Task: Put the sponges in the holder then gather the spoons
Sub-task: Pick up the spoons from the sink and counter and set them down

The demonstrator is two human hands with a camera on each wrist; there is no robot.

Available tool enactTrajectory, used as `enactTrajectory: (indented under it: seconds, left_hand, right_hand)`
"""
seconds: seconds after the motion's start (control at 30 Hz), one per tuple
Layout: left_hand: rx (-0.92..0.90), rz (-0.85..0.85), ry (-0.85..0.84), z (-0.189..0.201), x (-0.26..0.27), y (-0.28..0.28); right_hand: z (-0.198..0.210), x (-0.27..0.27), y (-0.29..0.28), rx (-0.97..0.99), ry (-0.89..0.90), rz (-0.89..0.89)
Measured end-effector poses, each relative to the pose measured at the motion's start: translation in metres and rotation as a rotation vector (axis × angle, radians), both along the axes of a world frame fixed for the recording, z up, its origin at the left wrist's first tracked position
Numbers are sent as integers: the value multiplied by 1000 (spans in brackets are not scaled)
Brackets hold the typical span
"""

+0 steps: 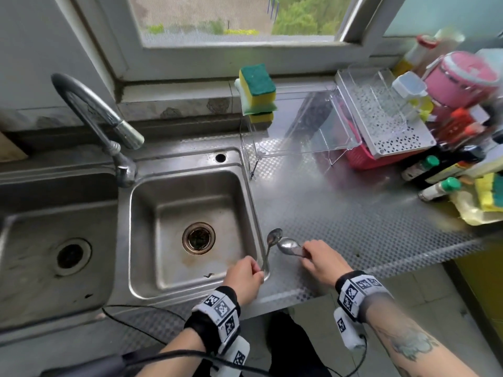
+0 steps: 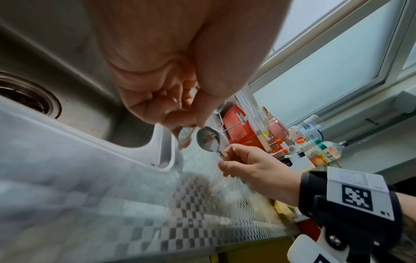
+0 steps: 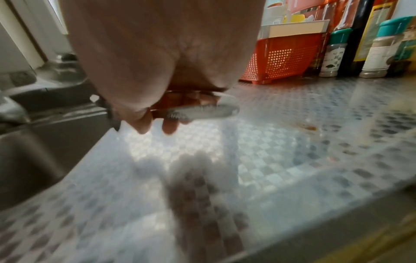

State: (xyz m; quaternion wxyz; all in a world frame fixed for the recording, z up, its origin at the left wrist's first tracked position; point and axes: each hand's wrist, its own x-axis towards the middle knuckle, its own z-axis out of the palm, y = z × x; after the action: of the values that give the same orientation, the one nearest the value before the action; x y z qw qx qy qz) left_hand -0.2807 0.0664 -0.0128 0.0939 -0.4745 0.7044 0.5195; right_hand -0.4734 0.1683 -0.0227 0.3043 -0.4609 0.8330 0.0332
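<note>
Two metal spoons are lifted just above the counter's front edge, beside the sink. My left hand (image 1: 258, 272) grips the handle of one spoon (image 1: 273, 236), whose bowl points away from me. My right hand (image 1: 306, 253) pinches the handle of the other spoon (image 1: 288, 244), its bowl pointing left, close to the first spoon's bowl. In the left wrist view my left hand (image 2: 180, 113) curls round a handle, and the right hand's spoon (image 2: 208, 140) shows beyond it. In the right wrist view my right hand (image 3: 157, 124) holds its spoon (image 3: 209, 111). Yellow-green sponges (image 1: 257, 88) stand stacked in the wire holder (image 1: 246, 148) by the windowsill.
The sink (image 1: 255, 202) lies left of the hands, with the tap (image 1: 95, 110) behind it. A clear plastic rack (image 1: 313, 126), a red basket (image 1: 362, 159) and several bottles (image 1: 435, 186) crowd the back right. Another yellow-green sponge (image 1: 492, 191) lies at the far right. Patterned steel counter (image 1: 353, 213) stretches between.
</note>
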Motion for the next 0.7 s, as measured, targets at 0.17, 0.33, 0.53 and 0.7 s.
enactTrajectory:
  seconds: [0.17,0.33,0.53,0.7]
  left_hand:
    - [7,178,28,19,-33,4]
    - [7,285,42,31,-82,25]
    - [-6,410,100,42,-136,54]
    - [-24,515,183,50,-167,61]
  right_hand:
    - [8,-16,-8,-81,-34,-46]
    - [13,-35,-16,-213,-152,-133]
    - [16,-65,-19,-235,-332,-238]
    - [19,-91,-12,-252,-563,-365]
